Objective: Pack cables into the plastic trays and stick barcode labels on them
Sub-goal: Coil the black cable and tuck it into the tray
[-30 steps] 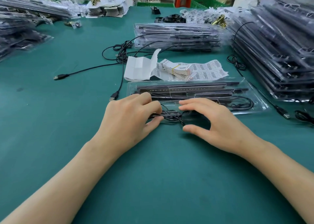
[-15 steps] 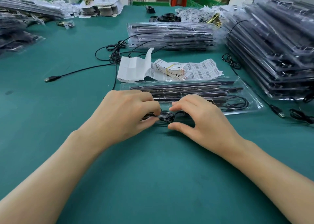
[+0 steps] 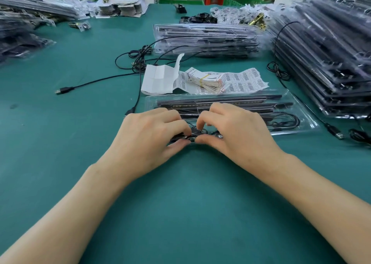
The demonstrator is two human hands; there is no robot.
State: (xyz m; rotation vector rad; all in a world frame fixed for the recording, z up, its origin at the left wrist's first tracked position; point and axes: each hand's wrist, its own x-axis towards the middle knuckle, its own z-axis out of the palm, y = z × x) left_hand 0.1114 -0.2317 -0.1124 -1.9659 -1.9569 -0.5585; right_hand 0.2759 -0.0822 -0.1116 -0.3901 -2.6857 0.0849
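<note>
A clear plastic tray lies across the middle of the green table with black bars and a coiled black cable inside. At its near edge my left hand and my right hand meet, and both pinch a small bundle of black cable between curled fingers and thumbs. Most of that bundle is hidden under my fingers. Sheets of barcode labels and a banded bundle of them lie just behind the tray, next to a folded white backing paper.
Stacks of packed trays stand at the right, at the back centre and at the far left. Loose black USB cables trail left of the labels, another USB plug lies right of the tray.
My right hand has moved left and curled its fingers, so both hands now pinch the cable bundle together at the tray's near edge.
</note>
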